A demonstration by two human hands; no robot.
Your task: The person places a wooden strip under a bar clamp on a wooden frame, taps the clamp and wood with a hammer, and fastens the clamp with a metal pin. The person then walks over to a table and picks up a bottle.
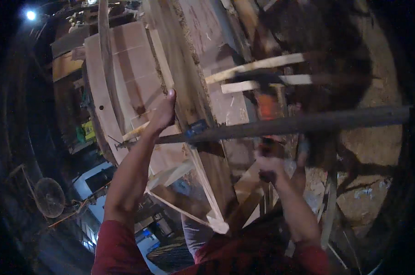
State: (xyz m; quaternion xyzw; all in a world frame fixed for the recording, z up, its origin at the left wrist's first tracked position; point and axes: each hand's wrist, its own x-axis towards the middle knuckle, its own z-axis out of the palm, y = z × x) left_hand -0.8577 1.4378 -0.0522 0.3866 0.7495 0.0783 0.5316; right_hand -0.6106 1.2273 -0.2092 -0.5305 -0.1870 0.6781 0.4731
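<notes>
My right hand (272,166) is closed around a hammer (268,106) with an orange and black handle. Its dark head, smeared by motion, shows beside two pale wooden strips (239,86). Thumb stretched upward, my left hand (162,114) is at the edge of a long brown plank (175,59); its other fingers are hidden. A short pale wood piece (136,131) shows just left of that hand. Across the plank runs a long dark bar (308,123), with a small blue piece (196,129) on it near my left hand. The bar crosses the hammer handle in view.
Pale strips form an angled wooden frame (203,178) close to my body. Wide reddish boards (129,59) lie to the left and far side. A round fan (49,197) stands at the left, and wood scraps litter the brown ground (368,151) at right.
</notes>
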